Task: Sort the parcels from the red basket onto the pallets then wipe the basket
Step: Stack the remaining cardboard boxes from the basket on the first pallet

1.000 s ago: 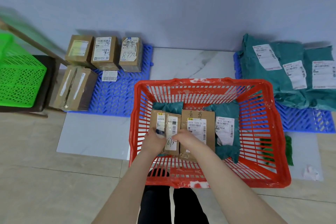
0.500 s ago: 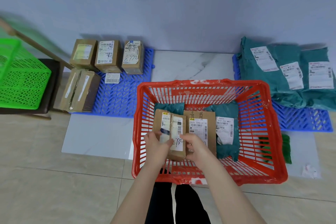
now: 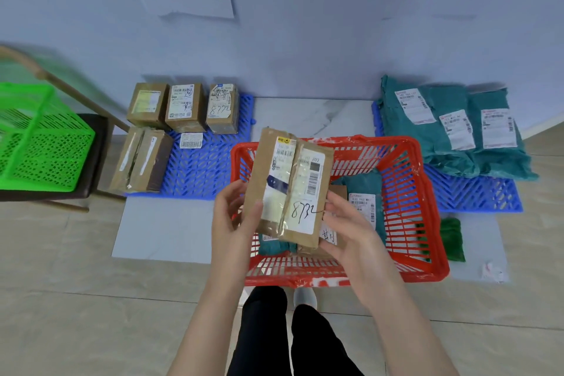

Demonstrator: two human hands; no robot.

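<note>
Box (image 3: 290, 189) lifted clear of the basket (image 3: 366, 142).
The left grip (image 3: 232, 217) and right grip (image 3: 348, 232) clasp the box, now raised above where it lay a second ago; parcels (image 3: 361, 188) remain inside, so sorting goes on.

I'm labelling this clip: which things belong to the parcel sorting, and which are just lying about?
Job: cardboard parcel, held by left hand and right hand; red basket; teal bag inside; left blue pallet; right blue pallet; green cloth, probably for wiping.
Lying about: green basket; chair.
</note>
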